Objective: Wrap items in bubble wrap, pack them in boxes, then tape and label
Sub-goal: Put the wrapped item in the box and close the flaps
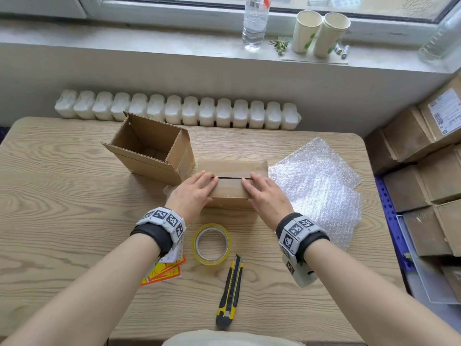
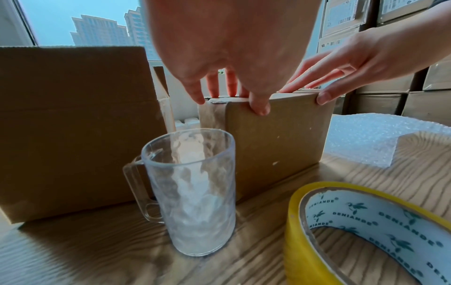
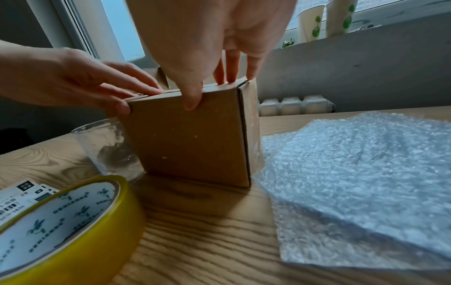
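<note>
A small brown cardboard box (image 1: 230, 193) stands mid-table with its top flaps folded down and a dark seam showing between my hands. My left hand (image 1: 197, 191) lies on the box's left end, fingers straight on top and thumb on the front face (image 2: 261, 108). On the right end my right hand (image 1: 264, 193) presses the same way, its thumb (image 3: 192, 102) on the front. Clear tape runs down the box's left side (image 2: 212, 115). A clear glass mug (image 2: 192, 192) stands just left of the box. Bubble wrap sheets (image 1: 316, 191) lie to the right.
A larger open, empty box (image 1: 149, 151) stands behind and left of the small one. A yellow tape roll (image 1: 211, 244), a yellow-black utility knife (image 1: 230, 293) and red-yellow labels (image 1: 164, 270) lie near me. Stacked cartons (image 1: 424, 171) fill the right side. Cups and bottles stand on the windowsill.
</note>
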Tool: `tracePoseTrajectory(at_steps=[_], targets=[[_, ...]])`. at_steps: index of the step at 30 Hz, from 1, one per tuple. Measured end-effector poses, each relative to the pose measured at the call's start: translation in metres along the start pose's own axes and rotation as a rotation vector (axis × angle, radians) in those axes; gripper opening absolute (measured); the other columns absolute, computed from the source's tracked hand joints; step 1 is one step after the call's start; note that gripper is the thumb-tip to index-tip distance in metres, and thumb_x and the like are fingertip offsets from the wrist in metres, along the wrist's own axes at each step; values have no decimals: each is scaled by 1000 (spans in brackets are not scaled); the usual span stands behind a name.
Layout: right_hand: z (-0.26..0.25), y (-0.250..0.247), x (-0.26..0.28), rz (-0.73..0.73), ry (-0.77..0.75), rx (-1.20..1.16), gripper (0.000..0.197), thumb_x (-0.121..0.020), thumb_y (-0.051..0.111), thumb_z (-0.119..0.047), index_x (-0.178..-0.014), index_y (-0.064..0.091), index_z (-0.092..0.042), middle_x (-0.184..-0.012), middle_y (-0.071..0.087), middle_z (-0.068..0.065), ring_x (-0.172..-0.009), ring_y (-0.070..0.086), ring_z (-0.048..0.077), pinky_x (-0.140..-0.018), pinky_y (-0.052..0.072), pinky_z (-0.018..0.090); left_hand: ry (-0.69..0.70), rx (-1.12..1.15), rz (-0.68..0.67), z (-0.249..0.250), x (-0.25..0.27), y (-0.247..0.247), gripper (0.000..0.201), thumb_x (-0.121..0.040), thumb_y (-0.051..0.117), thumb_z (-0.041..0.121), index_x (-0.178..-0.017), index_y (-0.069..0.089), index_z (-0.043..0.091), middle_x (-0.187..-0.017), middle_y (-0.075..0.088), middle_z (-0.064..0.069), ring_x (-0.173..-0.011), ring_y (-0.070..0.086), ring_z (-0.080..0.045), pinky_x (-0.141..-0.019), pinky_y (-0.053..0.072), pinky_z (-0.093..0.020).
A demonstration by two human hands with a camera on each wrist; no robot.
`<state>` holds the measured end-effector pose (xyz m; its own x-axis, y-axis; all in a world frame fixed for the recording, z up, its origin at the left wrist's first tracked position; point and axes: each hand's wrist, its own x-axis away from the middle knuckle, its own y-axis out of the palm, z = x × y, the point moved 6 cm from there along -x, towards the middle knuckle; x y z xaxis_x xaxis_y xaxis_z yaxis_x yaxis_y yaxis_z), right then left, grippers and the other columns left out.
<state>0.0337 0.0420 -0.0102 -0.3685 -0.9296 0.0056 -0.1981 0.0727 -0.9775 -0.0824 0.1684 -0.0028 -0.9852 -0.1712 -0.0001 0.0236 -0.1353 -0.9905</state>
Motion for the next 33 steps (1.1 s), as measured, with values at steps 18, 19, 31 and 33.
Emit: tracePoseTrajectory(at_steps=[18, 19, 31, 33], targets=[[-13, -13, -3, -115, 100, 109, 48, -99, 40, -16, -146, 28, -13, -146, 33, 8, -134, 31, 25, -112, 16, 33, -162, 10, -298, -3, -17, 2, 62, -98, 46, 27, -150, 15, 13, -158, 13, -4, -141, 20, -22, -112, 28, -35], [-14, -12, -2, -117, 102, 112, 47, -99, 40, -15, -145, 29, -13, -146, 34, 9, -133, 32, 25, -112, 17, 33, -151, -9, -301, -2, -17, 1, 61, -99, 44, 27, -150, 15, 12, -158, 13, -5, -141, 19, -23, -112, 26, -35], [-42, -8, 21, -50, 44, 54, 49, -84, 62, 1, -132, 51, -5, -150, 31, 19, -133, 41, 29, -102, 41, 42, 2, 56, 45, 33, 32, -11, 37, -75, 71, -1, -111, 67, 7, -121, 62, -16, -115, 58, -31, -92, 49, -42], [-52, -2, 30, -47, -4, 34, 44, -69, 75, 2, -112, 65, -4, -137, 49, 22, -119, 56, 32, -88, 51, 43, 48, 70, 73, 41, 48, -6, 26, -68, 78, 3, -93, 70, 8, -96, 68, -10, -88, 65, -29, -69, 56, -39]])
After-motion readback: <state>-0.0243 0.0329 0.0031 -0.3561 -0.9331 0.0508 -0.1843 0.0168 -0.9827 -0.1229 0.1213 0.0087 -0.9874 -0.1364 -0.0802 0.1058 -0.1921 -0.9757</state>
